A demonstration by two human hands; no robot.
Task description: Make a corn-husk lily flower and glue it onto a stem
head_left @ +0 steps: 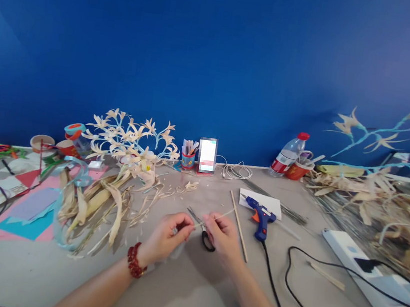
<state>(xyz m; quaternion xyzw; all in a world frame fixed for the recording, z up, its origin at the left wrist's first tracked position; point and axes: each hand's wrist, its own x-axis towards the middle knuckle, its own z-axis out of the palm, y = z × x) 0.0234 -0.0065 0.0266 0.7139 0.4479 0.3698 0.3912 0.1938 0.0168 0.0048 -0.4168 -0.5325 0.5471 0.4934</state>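
My left hand (pixel 168 234), with a red bead bracelet (pixel 135 260) on the wrist, is closed in a pinch on a thin pale strip of husk (pixel 221 215) that runs to my right hand. My right hand (pixel 222 236) is closed too, fingers pressed on the same strip. Scissors with black handles (pixel 205 234) lie on the grey table (pixel 180 286) between and under the two hands. A thin wooden stick (pixel 239 225) lies just right of my right hand.
A blue glue gun (pixel 260 216) rests on white paper, its black cord (pixel 295 296) trailing toward me. Dried corn husks (pixel 96 204) and husk flowers (pixel 131 139) sit left. A power strip (pixel 373 281), water bottle (pixel 286 156), pen cup (pixel 188 155) and coloured paper (pixel 31 211) surround.
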